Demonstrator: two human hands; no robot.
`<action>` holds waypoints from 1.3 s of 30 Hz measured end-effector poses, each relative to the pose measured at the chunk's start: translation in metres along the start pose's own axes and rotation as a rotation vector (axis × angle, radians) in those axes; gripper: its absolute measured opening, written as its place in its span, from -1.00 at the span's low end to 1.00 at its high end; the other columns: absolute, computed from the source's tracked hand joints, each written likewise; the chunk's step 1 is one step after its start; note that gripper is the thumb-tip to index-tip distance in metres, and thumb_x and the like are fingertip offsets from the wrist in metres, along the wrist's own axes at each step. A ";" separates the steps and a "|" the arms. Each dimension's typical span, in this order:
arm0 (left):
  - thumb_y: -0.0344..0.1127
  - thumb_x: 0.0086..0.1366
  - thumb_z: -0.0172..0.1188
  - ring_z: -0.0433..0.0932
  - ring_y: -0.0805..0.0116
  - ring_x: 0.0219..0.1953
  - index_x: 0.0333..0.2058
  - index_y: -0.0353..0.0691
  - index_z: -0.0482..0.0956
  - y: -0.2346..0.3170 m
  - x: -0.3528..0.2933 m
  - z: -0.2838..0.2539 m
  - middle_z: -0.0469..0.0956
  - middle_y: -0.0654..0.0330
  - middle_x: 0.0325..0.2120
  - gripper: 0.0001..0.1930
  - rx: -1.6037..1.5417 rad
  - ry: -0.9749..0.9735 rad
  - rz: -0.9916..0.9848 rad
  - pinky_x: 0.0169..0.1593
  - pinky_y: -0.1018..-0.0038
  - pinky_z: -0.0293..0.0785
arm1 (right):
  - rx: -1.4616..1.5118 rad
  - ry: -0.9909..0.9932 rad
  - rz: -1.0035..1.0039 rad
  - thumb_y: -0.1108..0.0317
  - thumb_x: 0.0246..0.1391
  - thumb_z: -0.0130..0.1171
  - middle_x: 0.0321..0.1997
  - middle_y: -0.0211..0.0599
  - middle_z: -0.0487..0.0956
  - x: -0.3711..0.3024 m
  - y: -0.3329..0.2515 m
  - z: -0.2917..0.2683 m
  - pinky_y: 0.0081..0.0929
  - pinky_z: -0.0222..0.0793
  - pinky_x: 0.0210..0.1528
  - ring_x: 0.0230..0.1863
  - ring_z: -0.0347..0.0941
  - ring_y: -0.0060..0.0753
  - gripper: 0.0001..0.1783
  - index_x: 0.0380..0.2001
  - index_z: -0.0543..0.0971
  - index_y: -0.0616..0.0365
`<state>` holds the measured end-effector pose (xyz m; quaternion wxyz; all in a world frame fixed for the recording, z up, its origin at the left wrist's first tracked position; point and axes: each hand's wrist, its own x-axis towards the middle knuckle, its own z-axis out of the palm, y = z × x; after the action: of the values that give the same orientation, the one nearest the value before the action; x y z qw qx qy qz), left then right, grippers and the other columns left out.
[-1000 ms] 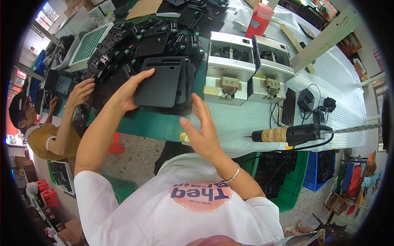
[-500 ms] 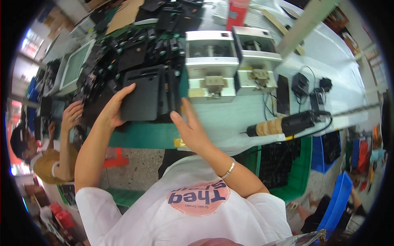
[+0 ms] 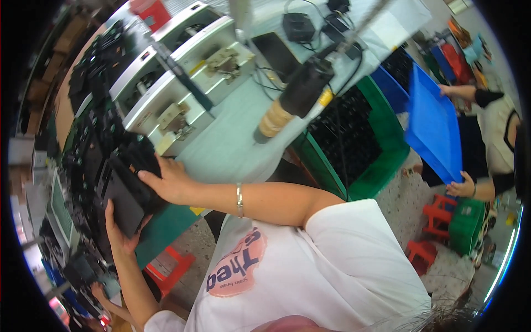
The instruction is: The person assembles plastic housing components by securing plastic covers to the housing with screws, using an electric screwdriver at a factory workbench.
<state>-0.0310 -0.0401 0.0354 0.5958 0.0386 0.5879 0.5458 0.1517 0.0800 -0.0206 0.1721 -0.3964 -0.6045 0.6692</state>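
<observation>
A stack of flat black plastic panels (image 3: 123, 203) stands tilted at the left end of the bench. My left hand (image 3: 126, 235) holds the front panel by its lower left edge, thumb on its face. On the right side of the stack, my right hand (image 3: 174, 181) has its thumb against the panels behind and its fingers round their edge. How many panels each hand grips, I cannot tell. Just beyond my right hand stands the nearer white machine (image 3: 135, 113) with a metal fixture (image 3: 176, 117) on its front.
Black parts (image 3: 91, 133) crowd the bench's left. A second white machine (image 3: 204, 50) stands alongside. A taped power driver (image 3: 296, 97) lies at the right edge, above a green bin (image 3: 381, 160) of black parts. At far right, another person holds a blue tray (image 3: 434, 124).
My view has swung right, bringing the person with the blue tray further in. My right hand, open beside the stack before, has closed on its edge. The panels are more tilted.
</observation>
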 end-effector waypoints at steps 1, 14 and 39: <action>0.14 0.28 0.11 0.53 0.12 0.05 0.15 -0.16 0.40 -0.002 -0.001 -0.003 0.53 0.10 0.02 -0.39 0.007 0.001 0.025 0.04 -0.08 0.48 | 0.029 0.000 -0.028 -0.30 0.19 -0.10 0.37 0.32 0.11 0.002 0.005 0.001 -0.10 -0.08 0.42 0.36 -0.01 0.34 0.03 0.36 0.02 0.42; 0.18 0.26 0.13 0.47 0.10 0.11 0.17 -0.14 0.37 -0.001 -0.001 -0.010 0.48 0.13 0.08 -0.35 0.018 -0.015 0.049 0.10 -0.08 0.41 | 0.080 -0.047 0.057 -0.33 0.14 -0.04 0.41 0.20 0.10 0.008 -0.012 -0.006 -0.21 -0.08 0.44 0.46 -0.08 0.11 0.05 0.32 0.11 0.47; 0.05 0.26 0.18 0.52 0.15 0.05 0.14 -0.24 0.39 -0.066 -0.071 -0.040 0.51 0.11 0.04 -0.40 -0.076 -0.205 0.191 0.13 0.13 0.45 | 0.437 -0.093 -0.089 0.21 0.02 0.33 0.23 0.02 0.21 -0.113 -0.012 -0.002 -0.33 0.16 0.28 0.22 0.24 -0.20 -0.08 0.26 -0.01 0.26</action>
<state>-0.0009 -0.1398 0.0245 0.5991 0.1273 0.4963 0.6153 0.2212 0.0033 0.0277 0.2551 -0.2916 -0.4692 0.7935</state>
